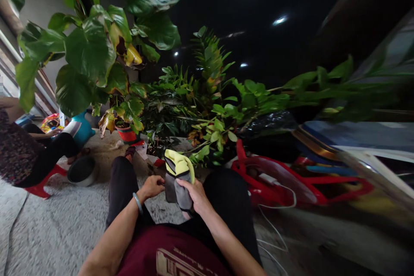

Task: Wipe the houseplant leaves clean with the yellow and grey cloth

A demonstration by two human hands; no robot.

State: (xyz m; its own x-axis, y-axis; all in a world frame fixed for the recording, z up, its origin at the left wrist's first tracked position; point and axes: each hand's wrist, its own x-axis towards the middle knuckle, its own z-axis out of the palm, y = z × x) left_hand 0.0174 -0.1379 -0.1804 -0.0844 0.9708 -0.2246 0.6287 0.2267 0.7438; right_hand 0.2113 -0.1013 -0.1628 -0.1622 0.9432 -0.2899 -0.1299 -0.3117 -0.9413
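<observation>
On a pale carpeted floor before potted plants, the right hand has its grip closed around a soft, light grey-and-yellow glove, best held at its cuff, which the left hand pinches alongside.

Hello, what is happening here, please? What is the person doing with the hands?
A seated person holds a grey and yellow glove over the lap. The right hand grips its grey cuff end, and the left hand, with a bangle on the wrist, touches the cuff's edge. In front stand potted plants on the floor, with a red fan lying at the right. At the left another person sits on a red stool near a metal bowl.
</observation>
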